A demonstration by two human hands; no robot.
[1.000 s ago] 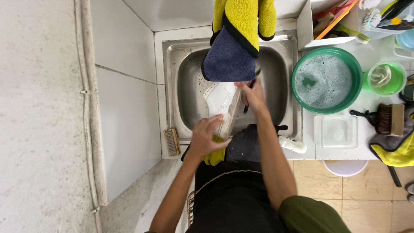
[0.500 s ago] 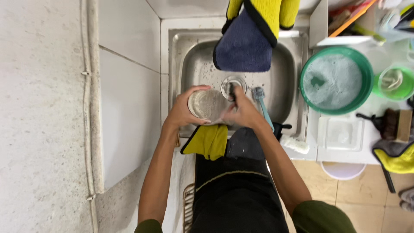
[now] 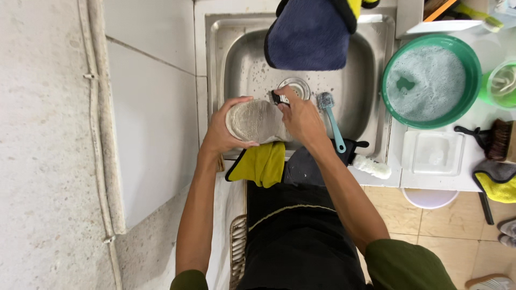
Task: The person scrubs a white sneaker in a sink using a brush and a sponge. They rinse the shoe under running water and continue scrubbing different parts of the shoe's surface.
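Both hands' grip holds a shoe point(image 3: 257, 121) — pale ribbed sole up, over the sink point(image 3: 215, 59).

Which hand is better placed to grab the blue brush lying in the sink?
Right. The right hand sits beside the brush, though its fingers pinch a small dark tool. The left hand is on the far side, cupping the shoe's heel.

We are at a home wash-up corner: a steel sink point(image 3: 236, 64) under our hands, a green basin point(image 3: 473, 80) of suds on the counter point(image 3: 473, 177) to their right, a brush point(image 3: 502, 140) beyond it, tiled floor point(image 3: 441, 220) below.
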